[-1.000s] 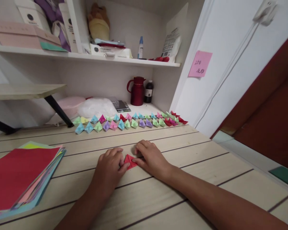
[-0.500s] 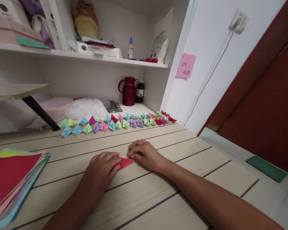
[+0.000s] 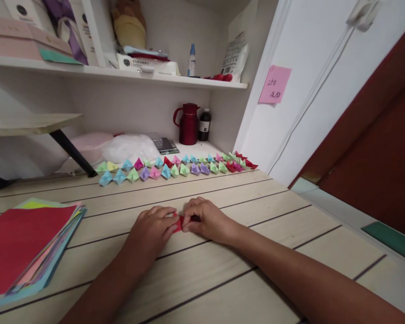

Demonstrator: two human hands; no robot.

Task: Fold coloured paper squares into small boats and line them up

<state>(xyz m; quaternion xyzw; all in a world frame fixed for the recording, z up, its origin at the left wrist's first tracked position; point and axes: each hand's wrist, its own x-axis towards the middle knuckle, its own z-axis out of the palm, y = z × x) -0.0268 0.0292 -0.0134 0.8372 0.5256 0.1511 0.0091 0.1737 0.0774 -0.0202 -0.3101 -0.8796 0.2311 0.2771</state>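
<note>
A small folded piece of red paper (image 3: 178, 224) lies on the striped wooden table, mostly covered by my fingers. My left hand (image 3: 155, 226) holds its left side, fingers bent over it and thumb along the near edge. With thumb and index finger pinched together, my right hand (image 3: 204, 219) grips the paper's right end. Just a small red patch shows between the two hands. Beyond them, several folded paper boats (image 3: 155, 173) in blue, green, purple, pink and red stand in two rows along the table's far edge.
A stack of coloured paper sheets (image 3: 30, 243), red on top, lies at the left. Behind the boats are a dark red jug (image 3: 188, 125), a dark bottle (image 3: 204, 126) and a white plastic bag (image 3: 131, 147). A raised wooden stand (image 3: 30, 125) with black legs is at far left.
My right hand has moved in toward my left and now pinches the paper's right end. The red triangle that pointed right is now largely covered. The view has shifted slightly.
</note>
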